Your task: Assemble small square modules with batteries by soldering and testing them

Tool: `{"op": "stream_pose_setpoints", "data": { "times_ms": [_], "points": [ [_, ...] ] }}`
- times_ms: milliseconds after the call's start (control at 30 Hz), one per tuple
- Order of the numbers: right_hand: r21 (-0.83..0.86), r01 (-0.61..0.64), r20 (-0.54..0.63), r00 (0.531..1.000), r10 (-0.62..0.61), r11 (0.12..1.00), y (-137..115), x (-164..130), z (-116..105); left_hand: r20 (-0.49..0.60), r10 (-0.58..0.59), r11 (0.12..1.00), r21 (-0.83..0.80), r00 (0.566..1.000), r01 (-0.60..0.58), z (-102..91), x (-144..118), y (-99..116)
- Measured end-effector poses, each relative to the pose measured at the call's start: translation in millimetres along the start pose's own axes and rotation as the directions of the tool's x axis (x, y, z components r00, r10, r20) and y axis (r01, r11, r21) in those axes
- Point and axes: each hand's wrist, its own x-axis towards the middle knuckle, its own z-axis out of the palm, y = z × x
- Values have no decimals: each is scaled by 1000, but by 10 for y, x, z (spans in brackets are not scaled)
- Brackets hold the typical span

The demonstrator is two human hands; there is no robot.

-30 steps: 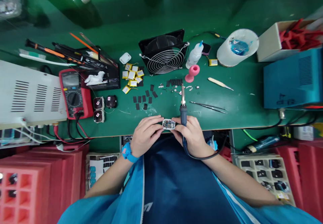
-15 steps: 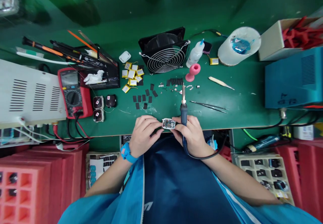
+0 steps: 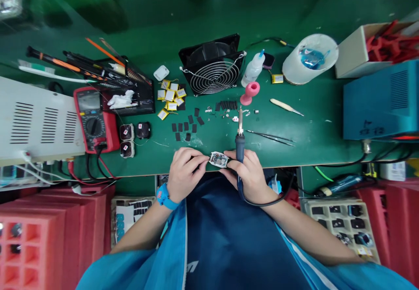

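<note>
Seen from the head camera, looking down: both hands meet at the near edge of a green bench. The left hand, a blue wristband at its wrist, pinches one end of a small clear module between fingertips. The right hand touches the module's other end while gripping a soldering iron, whose tip points away from the body, over the bench. The module sits between the two hands, just at the bench edge.

To do this well, the module should probably stay pinched by its ends, and the hot tip kept off fingers and the black cord looping under the right wrist.

Close beyond the tip lie tiny parts and black pads, with tweezers just to the right; these crowd the iron's path. Further back stand a fan, a pink spool, a bottle, yellow cells and a red meter.
</note>
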Motion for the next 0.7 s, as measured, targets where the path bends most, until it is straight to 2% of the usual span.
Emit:
{"op": "stream_pose_setpoints", "data": {
  "times_ms": [100, 233, 333, 433, 567, 633, 700],
  "points": [
    [-41, -12, -46, 999, 10, 999, 160, -14, -149, -2, 3, 999, -34, 1000, -3, -1, -20, -17],
    [-260, -90, -120, 991, 60, 962, 496, -18, -448, -20, -2, 998, -60, 1000, 1, 7, -28, -15],
    [-354, -125, -114, 989, 89, 927, 699, -31, -631, -34, -34, 993, -110, 999, 30, -6, -4, -18],
    [-367, -127, -88, 991, 102, 921, 791, -28, -703, -79, -69, 980, -194, 994, 53, -45, 16, -11],
    [-293, -139, -134, 986, 104, 946, 640, 25, -607, -100, -100, 974, -212, 990, 77, -84, 5, 98],
    [-183, -154, -179, 976, 121, 971, 416, 50, -500, -68, -117, 960, -263, 991, 95, -67, -8, 199],
    [-13, -152, -148, 978, 148, 988, 142, 56, -377, -16, -136, 908, -402, 991, 118, -31, -15, 306]
  ]
}}
